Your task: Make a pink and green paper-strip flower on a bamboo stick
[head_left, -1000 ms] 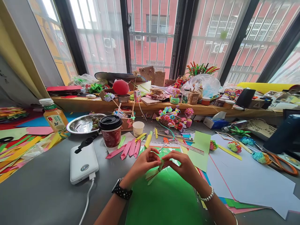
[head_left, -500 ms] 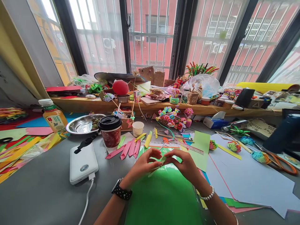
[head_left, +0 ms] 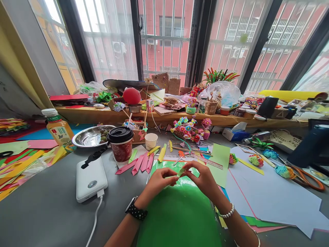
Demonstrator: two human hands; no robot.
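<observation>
The small pale-green paper (head_left: 181, 171) is up between the fingertips of both hands, just above the far part of the green mat (head_left: 180, 219). The left hand (head_left: 159, 180) is nearly closed, thumb and fingers drawn together at the paper's left side; the right hand (head_left: 202, 175) pinches it from the right, its other fingers loosely curled. The piece looks thin, so uneven pressure or a pull from either side could crease it wrongly or tear it. The fingers cover much of it, so a fold could slip out of line unseen. If both pinches slacken, it could drop onto the mat or near the scissors (head_left: 180, 156).

Compared with the earliest frame, the pale-green points that stick out below the left hand there no longer show; only a small bit is visible between the fingertips. The left wrist sits slightly farther right. The pink strips (head_left: 138, 164) and the lidded cup (head_left: 121, 151) stay put on the surface (head_left: 53, 202).
</observation>
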